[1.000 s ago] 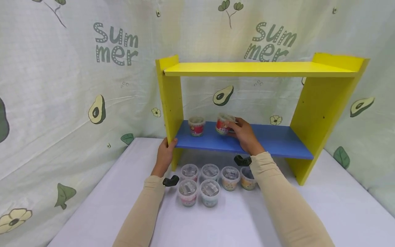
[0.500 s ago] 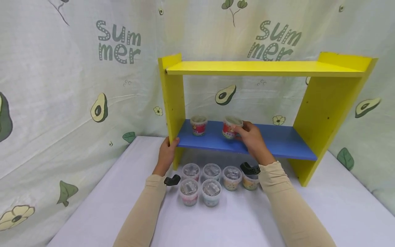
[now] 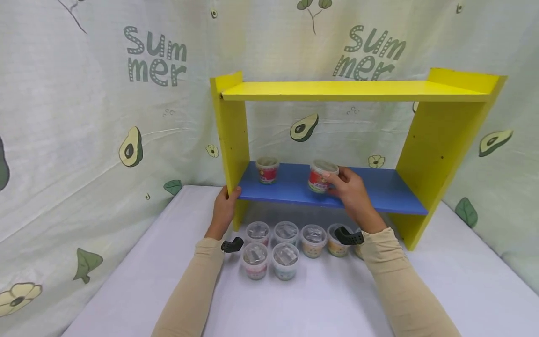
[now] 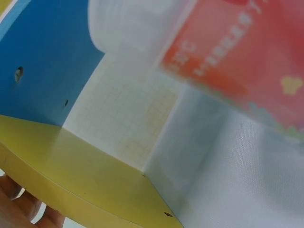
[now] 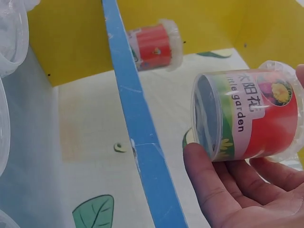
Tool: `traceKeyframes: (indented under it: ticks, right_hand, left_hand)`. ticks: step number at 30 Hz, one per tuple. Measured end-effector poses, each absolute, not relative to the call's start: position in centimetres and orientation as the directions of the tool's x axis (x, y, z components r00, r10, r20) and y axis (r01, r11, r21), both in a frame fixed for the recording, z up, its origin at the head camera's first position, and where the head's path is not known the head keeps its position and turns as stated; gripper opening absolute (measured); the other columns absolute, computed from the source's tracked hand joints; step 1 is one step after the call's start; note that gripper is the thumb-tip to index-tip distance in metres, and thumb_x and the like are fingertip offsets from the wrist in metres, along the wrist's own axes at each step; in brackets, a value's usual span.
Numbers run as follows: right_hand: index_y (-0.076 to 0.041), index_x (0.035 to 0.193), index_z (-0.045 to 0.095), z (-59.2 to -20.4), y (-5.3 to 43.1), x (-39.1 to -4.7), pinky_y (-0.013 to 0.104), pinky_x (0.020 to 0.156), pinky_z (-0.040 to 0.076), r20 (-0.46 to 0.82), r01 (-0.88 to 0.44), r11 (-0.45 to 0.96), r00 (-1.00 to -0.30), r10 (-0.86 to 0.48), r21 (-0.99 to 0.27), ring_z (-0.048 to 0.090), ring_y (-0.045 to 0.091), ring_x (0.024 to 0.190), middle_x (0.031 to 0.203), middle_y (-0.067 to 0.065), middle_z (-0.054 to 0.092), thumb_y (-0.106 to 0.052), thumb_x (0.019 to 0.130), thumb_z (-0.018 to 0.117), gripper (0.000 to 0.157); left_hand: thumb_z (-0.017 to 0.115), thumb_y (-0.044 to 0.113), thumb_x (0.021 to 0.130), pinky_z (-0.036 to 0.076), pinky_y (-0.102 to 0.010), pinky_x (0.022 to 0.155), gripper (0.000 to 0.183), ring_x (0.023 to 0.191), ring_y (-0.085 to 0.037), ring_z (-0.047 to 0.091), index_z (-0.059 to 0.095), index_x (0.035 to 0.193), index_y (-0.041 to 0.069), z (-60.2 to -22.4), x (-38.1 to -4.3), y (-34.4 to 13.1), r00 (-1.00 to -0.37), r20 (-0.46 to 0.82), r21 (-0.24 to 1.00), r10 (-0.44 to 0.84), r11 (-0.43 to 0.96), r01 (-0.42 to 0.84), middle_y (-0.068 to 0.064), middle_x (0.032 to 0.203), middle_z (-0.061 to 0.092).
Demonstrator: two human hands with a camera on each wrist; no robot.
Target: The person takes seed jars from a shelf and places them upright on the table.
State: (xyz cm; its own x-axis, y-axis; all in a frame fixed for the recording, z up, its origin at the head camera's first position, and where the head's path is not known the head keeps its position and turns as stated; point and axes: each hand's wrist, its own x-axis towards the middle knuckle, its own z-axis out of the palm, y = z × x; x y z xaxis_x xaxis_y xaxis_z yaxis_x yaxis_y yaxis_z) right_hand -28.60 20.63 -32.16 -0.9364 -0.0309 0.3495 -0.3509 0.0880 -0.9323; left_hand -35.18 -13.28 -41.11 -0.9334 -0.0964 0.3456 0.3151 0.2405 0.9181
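Note:
My right hand (image 3: pixel 354 194) grips a clear plastic cup (image 3: pixel 317 180) with a red label, above the blue board (image 3: pixel 286 189) of a yellow shelf unit. In the right wrist view this planting cup (image 5: pixel 259 114) reads "little garden" and shows a flower picture; fingers (image 5: pixel 206 175) curl under it. A second red-labelled cup (image 3: pixel 267 174) stands on the board's left part. With my left hand (image 3: pixel 224 208) I hold the shelf unit's left yellow side panel (image 3: pixel 233 140) near the board's front corner. Fingers (image 4: pixel 28 206) show past the panel edge in the left wrist view.
Several lidded cups (image 3: pixel 285 260) stand on the white table (image 3: pixel 311 304) below and before the shelf; one is partly hidden by my right wrist. The yellow top board (image 3: pixel 353 91) spans above the blue one. A patterned cloth (image 3: pixel 84 140) hangs behind.
My right hand has moved the red-labelled cup to the right and toward the blue board's front edge, away from the other cup. My left hand has stayed on the side panel.

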Motion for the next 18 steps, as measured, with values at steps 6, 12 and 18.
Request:
traceKeyframes:
  ticks: [6,12,18]
  right_hand:
    - [0.005,0.142,0.042,-32.4,21.0,-28.0,0.025,0.086,0.053,0.367,-0.370,0.076,-0.929,-0.050,-0.926,0.054,0.019,0.116,0.130,0.013,0.052,-0.035,0.100,0.062,0.062]
    - [0.004,0.140,0.044,-32.5,20.9,-26.8,0.024,0.087,0.053,0.375,-0.381,0.098,-0.924,-0.078,-0.919,0.057,0.020,0.113,0.128,0.014,0.054,-0.032,0.099,0.063,0.058]
    - [0.001,0.142,0.044,-32.5,20.9,-26.0,0.024,0.089,0.052,0.375,-0.387,0.142,-0.921,-0.107,-0.911,0.058,0.022,0.112,0.129,0.015,0.056,-0.034,0.099,0.064,0.059]
  left_hand:
    - [0.052,0.054,0.099,0.041,-0.053,0.102,0.063,0.114,-0.035,0.053,0.049,0.139,0.005,-41.1,-35.4,-13.4,-0.930,0.357,0.914,-0.085,0.239,0.328,-0.017,0.127,0.057]
    - [0.052,0.056,0.099,0.041,-0.053,0.103,0.064,0.114,-0.032,0.053,0.049,0.139,0.006,-41.0,-35.5,-13.3,-0.928,0.365,0.912,-0.078,0.233,0.339,-0.015,0.128,0.057]
    - [0.051,0.054,0.099,0.041,-0.053,0.103,0.063,0.114,-0.032,0.053,0.048,0.140,0.005,-41.2,-35.5,-13.3,-0.929,0.358,0.912,-0.089,0.245,0.328,-0.016,0.128,0.056]
